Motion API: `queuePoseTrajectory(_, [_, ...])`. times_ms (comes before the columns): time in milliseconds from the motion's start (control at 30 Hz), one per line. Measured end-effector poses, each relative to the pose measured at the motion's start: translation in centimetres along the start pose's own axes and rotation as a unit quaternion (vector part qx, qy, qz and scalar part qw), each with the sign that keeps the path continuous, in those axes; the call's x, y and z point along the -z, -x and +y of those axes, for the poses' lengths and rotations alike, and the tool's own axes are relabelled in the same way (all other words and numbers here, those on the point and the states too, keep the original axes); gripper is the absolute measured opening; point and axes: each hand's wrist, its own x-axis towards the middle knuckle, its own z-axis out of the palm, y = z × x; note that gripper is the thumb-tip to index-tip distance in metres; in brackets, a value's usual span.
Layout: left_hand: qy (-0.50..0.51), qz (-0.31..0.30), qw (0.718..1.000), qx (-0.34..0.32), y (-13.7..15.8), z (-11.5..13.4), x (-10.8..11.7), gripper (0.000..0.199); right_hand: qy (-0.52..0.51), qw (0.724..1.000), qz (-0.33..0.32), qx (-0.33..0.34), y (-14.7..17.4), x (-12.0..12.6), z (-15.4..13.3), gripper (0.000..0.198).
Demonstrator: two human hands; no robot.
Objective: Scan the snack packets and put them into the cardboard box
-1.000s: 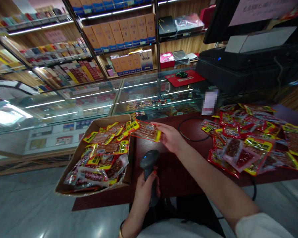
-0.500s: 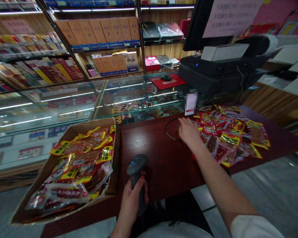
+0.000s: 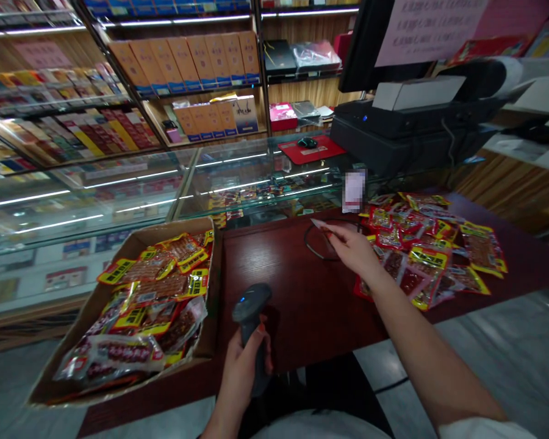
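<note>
My left hand (image 3: pixel 243 360) is wrapped round the grip of a dark grey barcode scanner (image 3: pixel 251 303), its head upright with a small blue light. To the right, my right hand (image 3: pixel 350 247) pinches a thin snack packet (image 3: pixel 319 225); only its pale corner shows past the fingers. Beside that hand lies a loose pile of red and yellow snack packets (image 3: pixel 427 259) on the dark red table (image 3: pixel 283 292). At the left, an open cardboard box (image 3: pixel 216 268) holds more such packets (image 3: pixel 158 286), piled flat.
Behind the table runs a glass display counter (image 3: pixel 141 177). A small upright card (image 3: pixel 354 190) stands at the table's back edge, near a black cable (image 3: pixel 307 241). A mouse (image 3: pixel 307 142) rests on a red mat (image 3: pixel 297 155), left of a dark till machine (image 3: pixel 388 134).
My right hand has moved slightly right from the pile's edge, and a packet corner now shows in its fingers. The left hand and scanner stay nearly still.
</note>
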Motion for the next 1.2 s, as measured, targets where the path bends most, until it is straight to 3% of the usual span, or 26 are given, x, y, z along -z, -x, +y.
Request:
queuePoseTrajectory(67, [0.000,-0.007,1.000,-0.002,0.2,0.1,0.0,0.045,-0.221,0.973,-0.033,-0.056,0.6,-2.0,-1.2,0.041])
queuePoseTrajectory(133, [0.003,-0.007,1.000,0.001,0.3,0.1,0.1,0.046,-0.366,0.919,-0.066,-0.131,1.1,-4.1,-1.8,0.041])
queuePoseTrajectory(233, [0.003,-0.007,1.000,0.010,0.2,0.0,0.2,0.049,-0.451,0.866,-0.088,-0.198,1.6,-6.4,-1.7,0.036])
queuePoseTrajectory(333, [-0.007,-0.015,1.000,0.010,-0.1,-0.1,0.3,0.050,-0.473,0.854,-0.089,-0.196,1.8,-7.4,-1.3,0.033])
queuePoseTrajectory(533, [-0.022,-0.014,1.000,0.013,-0.3,-0.1,0.1,0.050,-0.470,0.859,-0.095,-0.179,2.1,-8.2,-0.5,0.040])
queuePoseTrajectory(667, [-0.017,-0.015,1.000,0.004,-0.2,-0.4,0.2,0.047,-0.437,0.895,-0.058,-0.066,2.4,-7.8,-0.2,0.021])
queuePoseTrajectory(733, [-0.013,-0.010,1.000,0.011,-0.2,-0.5,0.3,0.050,-0.366,0.928,-0.064,0.006,2.6,-7.4,-0.2,0.010])
queuePoseTrajectory(833, [-0.009,-0.002,1.000,0.014,-0.2,-0.6,0.3,0.051,-0.163,0.978,-0.087,0.099,2.8,-7.1,-0.2,0.028])
queuePoseTrajectory(933, [-0.007,-0.009,1.000,0.004,0.0,-0.3,0.2,0.046,-0.010,0.978,-0.135,0.160,2.9,-7.3,-0.2,0.041])
queuePoseTrajectory(1000, [-0.007,-0.016,1.000,-0.002,0.2,-0.1,0.1,0.043,0.015,0.976,-0.143,0.161,3.0,-7.4,-0.3,0.045])
queuePoseTrajectory(1133, [-0.008,-0.021,1.000,-0.007,0.3,0.0,0.1,0.041,0.057,0.990,-0.066,0.109,3.3,-7.7,-1.2,0.036])
queuePoseTrajectory(1200, [-0.007,-0.020,1.000,-0.007,0.3,0.0,0.1,0.042,0.123,0.986,-0.047,0.100,3.6,-8.1,-2.0,0.045])
